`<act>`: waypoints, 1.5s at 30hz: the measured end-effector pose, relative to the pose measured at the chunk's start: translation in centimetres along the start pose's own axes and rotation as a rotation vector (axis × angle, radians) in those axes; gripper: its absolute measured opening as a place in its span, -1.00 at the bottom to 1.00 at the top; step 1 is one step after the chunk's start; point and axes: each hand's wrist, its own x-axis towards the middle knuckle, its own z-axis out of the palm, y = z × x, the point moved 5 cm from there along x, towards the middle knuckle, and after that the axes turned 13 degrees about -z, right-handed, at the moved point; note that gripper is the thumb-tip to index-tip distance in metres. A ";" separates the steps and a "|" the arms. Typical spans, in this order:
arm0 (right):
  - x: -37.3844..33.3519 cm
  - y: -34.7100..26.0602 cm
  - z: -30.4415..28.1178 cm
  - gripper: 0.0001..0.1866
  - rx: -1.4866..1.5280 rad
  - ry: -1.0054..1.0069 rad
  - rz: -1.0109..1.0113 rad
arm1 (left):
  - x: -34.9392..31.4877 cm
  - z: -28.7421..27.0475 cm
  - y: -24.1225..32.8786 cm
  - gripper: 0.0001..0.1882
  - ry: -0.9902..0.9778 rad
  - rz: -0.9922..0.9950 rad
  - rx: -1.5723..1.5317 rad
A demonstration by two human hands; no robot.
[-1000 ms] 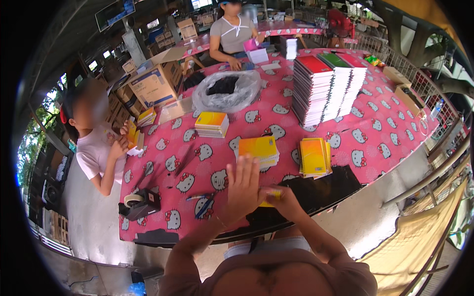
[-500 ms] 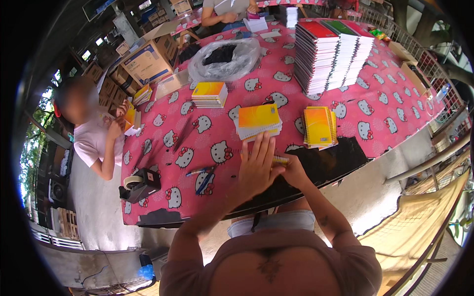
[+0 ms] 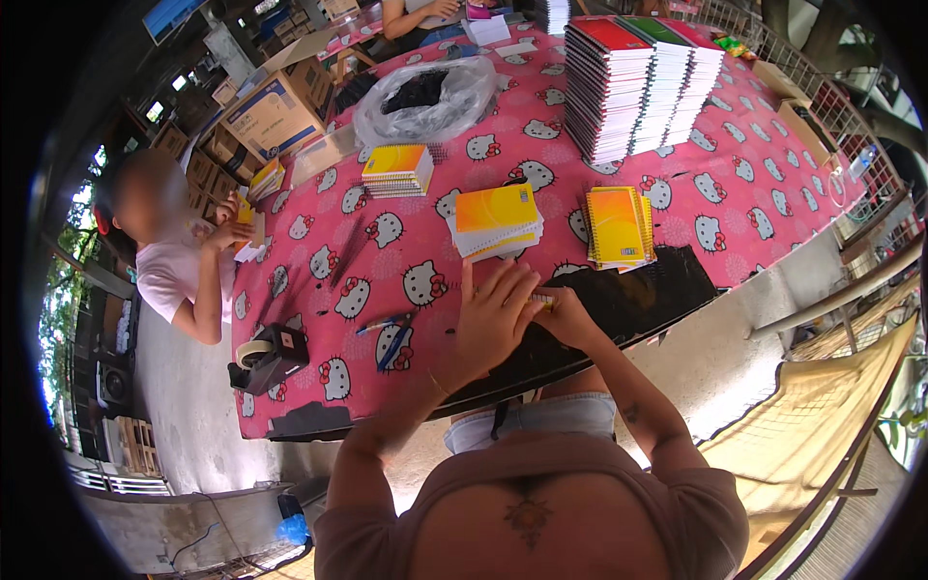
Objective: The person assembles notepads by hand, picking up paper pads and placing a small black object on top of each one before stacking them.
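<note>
My left hand [image 3: 491, 317] lies with fingers stretched out and slightly spread over a small yellow spiral notebook [image 3: 544, 301] at the table's near edge. That notebook is mostly hidden under my hands. My right hand [image 3: 568, 319] is closed around its right end, with the thumbs near each other. Just beyond my left fingertips sits a stack of yellow-orange notebooks [image 3: 495, 207], its lower layers showing white pages. To the right of it is another pile of yellow spiral notebooks [image 3: 619, 224].
Tall stacks of red and green spiral notebooks [image 3: 619, 92] stand at the back right. A tape dispenser [image 3: 271, 358] and pens [image 3: 391, 338] lie left. Farther back are a yellow notebook stack [image 3: 397, 171], a plastic bag [image 3: 425, 101] and a carton [image 3: 274, 118]. A co-worker [image 3: 184, 261] handles notebooks at left.
My left hand has drawn back a little toward me, away from the middle stack, and its fingers have spread. My right hand keeps its hold. The view has tilted slightly.
</note>
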 end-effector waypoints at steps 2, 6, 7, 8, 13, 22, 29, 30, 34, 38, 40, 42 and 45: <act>0.2 -0.8 -0.4 -0.65 -0.053 0.011 -0.012 | 0.4 0.3 -0.5 -0.59 0.012 0.036 -0.059; 0.2 -4.0 -2.3 -0.60 -0.217 -0.009 -0.127 | 0.6 0.0 0.1 -0.73 -0.016 -0.019 -0.226; 0.0 -5.0 -3.0 -0.61 -0.210 -0.005 -0.151 | 0.6 -0.2 0.2 -0.74 -0.033 -0.043 -0.259; -0.3 -5.5 -3.7 -0.62 -0.206 -0.001 -0.173 | 0.6 -0.3 0.3 -0.75 -0.018 -0.044 -0.259; -1.1 -2.8 -5.3 -0.69 0.066 0.012 -0.044 | 0.6 -0.3 0.1 -0.78 -0.009 0.001 -0.244; 0.3 -5.6 -5.0 -0.85 -0.070 -0.138 -0.212 | 0.5 -1.6 0.2 -0.76 -0.081 -0.038 -0.200; -0.1 -5.7 -4.4 -0.77 -0.257 -0.081 -0.308 | 0.4 -2.0 0.4 -0.77 -0.094 0.000 -0.236; -0.3 -5.6 -4.2 -0.77 -0.310 -0.035 -0.319 | 0.5 -2.4 0.8 -0.78 -0.096 0.018 -0.205; -1.3 -5.6 -4.2 -0.74 -0.522 0.239 -0.247 | 0.9 -3.0 1.4 -0.78 -0.117 0.008 -0.229; -0.8 -11.7 -4.1 -0.63 -0.304 0.609 -0.247 | 3.5 -5.4 2.7 -0.71 0.088 -0.138 -0.408; -1.2 -10.7 -4.3 -0.56 -0.126 0.651 -0.157 | 5.3 -6.4 4.2 -0.66 0.110 -0.024 -0.705; -1.7 -6.6 -7.1 -0.51 -0.048 0.593 -0.081 | 6.5 -4.9 1.8 -0.62 0.089 -0.017 -0.502; -0.6 -4.7 -11.8 -0.57 0.171 0.676 -0.033 | 7.2 -2.7 -4.3 -0.66 0.167 -0.027 -0.107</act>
